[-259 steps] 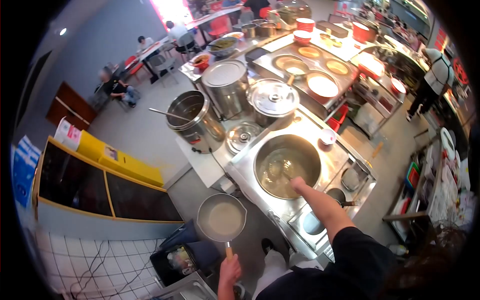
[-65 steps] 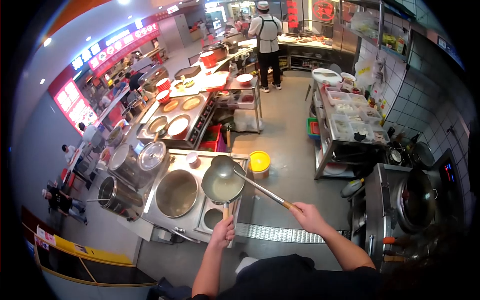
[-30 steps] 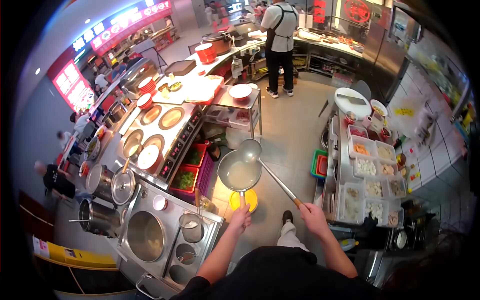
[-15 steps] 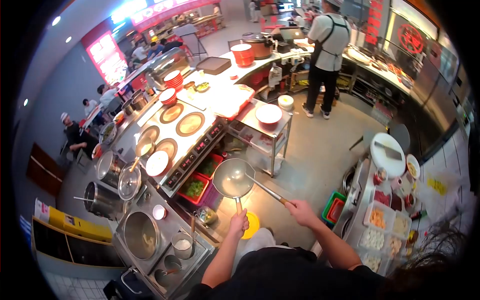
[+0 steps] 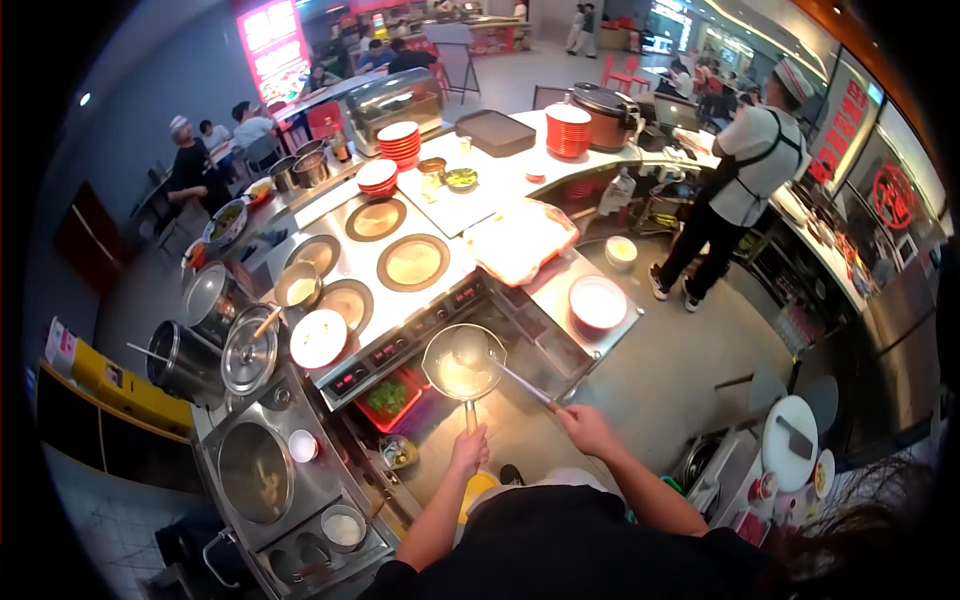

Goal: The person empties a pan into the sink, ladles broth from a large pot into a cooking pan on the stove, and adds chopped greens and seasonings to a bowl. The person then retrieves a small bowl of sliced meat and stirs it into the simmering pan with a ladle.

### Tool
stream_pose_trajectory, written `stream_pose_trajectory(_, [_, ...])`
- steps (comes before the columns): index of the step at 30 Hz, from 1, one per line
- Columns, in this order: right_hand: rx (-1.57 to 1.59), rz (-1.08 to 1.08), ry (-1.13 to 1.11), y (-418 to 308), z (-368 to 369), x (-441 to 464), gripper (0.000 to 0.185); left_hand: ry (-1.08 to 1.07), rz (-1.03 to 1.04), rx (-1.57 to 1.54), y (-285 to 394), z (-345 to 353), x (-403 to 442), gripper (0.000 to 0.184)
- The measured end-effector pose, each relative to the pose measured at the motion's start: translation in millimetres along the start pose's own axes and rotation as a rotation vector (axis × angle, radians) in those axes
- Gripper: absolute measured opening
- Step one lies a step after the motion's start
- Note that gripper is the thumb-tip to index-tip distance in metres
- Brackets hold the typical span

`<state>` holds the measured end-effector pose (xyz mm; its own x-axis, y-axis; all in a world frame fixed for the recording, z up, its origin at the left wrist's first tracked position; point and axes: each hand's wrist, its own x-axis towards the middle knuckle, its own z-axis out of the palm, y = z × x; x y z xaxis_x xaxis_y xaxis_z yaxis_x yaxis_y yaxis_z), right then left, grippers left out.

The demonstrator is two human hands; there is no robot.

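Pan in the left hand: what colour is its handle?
The pan handle is light tan; head view.

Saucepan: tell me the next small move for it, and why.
Perhaps ease the saucepan forward over the cooker: the left grip holds it by the handle, the right grip holds the ladle across its rim, and the front-right cooking plate looks bare.

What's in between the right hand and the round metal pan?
The long metal ladle handle stretches from the right hand to the round metal pan in the head view.
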<state>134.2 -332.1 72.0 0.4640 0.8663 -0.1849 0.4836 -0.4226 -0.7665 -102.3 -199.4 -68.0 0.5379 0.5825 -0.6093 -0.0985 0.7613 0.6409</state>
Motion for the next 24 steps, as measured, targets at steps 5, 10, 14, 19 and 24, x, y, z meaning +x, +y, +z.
stream_pose_trajectory(5, [0.005,-0.004,-0.095,9.4,21.5,98.0,0.043,0.044,0.026,-0.016,55.7,-6.6,56.1,0.028])
stream_pose_trajectory(10, [0.118,0.103,-0.196,-26.5,28.8,178.2,0.044,0.091,0.090,-0.004,104.4,-12.2,114.8,0.028])
stream_pose_trajectory(14, [0.057,0.067,-0.251,-43.5,39.2,249.1,0.044,0.158,0.090,-0.044,142.0,-20.5,165.2,0.029])
stream_pose_trajectory(19, [0.058,0.049,-0.287,-64.2,53.2,325.2,0.045,0.151,0.077,-0.086,191.9,-34.5,228.4,0.031])
stream_pose_trajectory(24, [0.092,0.045,-0.305,-73.1,68.5,380.9,0.046,0.132,0.068,-0.124,222.1,-39.9,268.7,0.030])
